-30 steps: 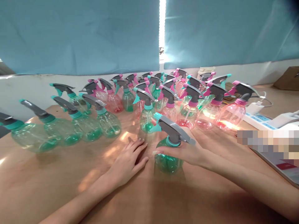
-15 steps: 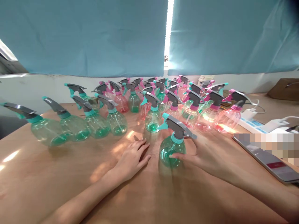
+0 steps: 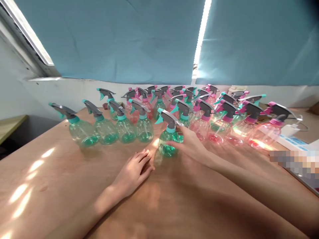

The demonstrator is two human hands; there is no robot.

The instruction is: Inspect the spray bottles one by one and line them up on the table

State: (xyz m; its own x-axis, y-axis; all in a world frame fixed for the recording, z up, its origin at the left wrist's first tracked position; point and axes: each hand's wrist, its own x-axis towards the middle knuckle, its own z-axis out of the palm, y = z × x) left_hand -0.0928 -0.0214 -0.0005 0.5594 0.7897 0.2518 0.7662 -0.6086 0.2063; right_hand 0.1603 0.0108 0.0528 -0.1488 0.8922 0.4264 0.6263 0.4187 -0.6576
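A: Datum for all positions?

B: The green spray bottle [image 3: 166, 141]: upright, turquoise nozzle toward the left; cannot tell whether its base meets the table [image 3: 57, 179]

A: Furthest left of it?

B: Row of four green bottles [image 3: 126, 129], side by side, all with turquoise collars, grey trigger heads turned left; the nearest of the row stands just beside the datum bottle

A: Next, left hand?

B: Left hand [image 3: 132, 174] lies palm down on the table, on the near left side of the datum bottle; fingers extended and fairly close together, thumb spread away; grips nothing, not touching the bottle

A: Right hand?

B: Right hand [image 3: 191, 146] comes in from the right side of the datum bottle, clasped on its body; thumb across the front, the other fingers mostly hidden by the bottle; the two hands are apart

A: Further right?

B: Front row of bottles with pink collars [image 3: 235, 132], right of the datum bottle; then a white power strip [image 3: 295, 142], well apart from it on the far right
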